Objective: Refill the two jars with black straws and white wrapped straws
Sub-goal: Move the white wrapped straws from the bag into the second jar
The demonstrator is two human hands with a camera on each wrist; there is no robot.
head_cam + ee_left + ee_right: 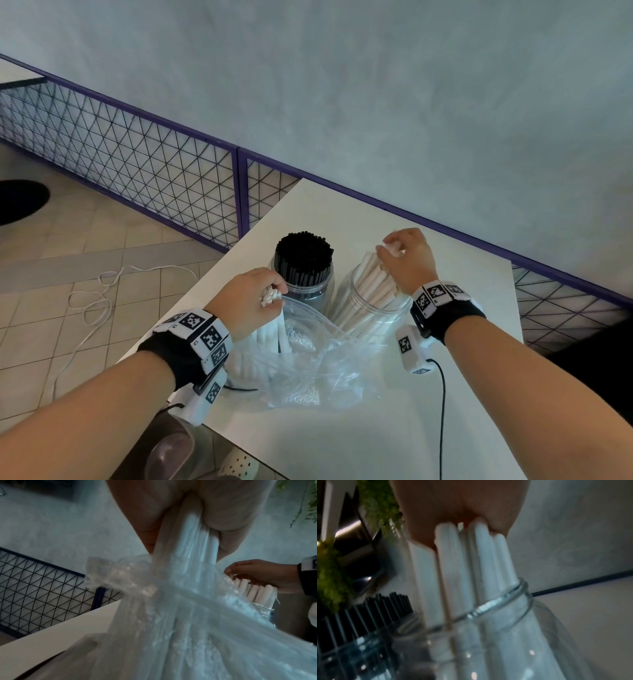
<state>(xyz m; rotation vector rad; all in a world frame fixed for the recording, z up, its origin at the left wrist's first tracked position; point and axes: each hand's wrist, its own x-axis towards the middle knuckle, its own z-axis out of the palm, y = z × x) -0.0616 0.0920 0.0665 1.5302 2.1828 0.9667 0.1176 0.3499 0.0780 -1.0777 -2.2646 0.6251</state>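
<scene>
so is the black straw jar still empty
No, the black straws pack their jar tightly and stand well above its rim.

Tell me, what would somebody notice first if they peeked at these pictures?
Probably the two clear jars side by side on the white table: the jar of black straws on the left, packed full, and the jar of white wrapped straws on the right. The right hand pinches the white straw tops in that jar, while the left hand grips another white bunch at the mouth of a crinkly clear plastic bag.

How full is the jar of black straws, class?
Full: the black straws pack the jar tightly across its mouth, their tips standing above the rim.
</scene>
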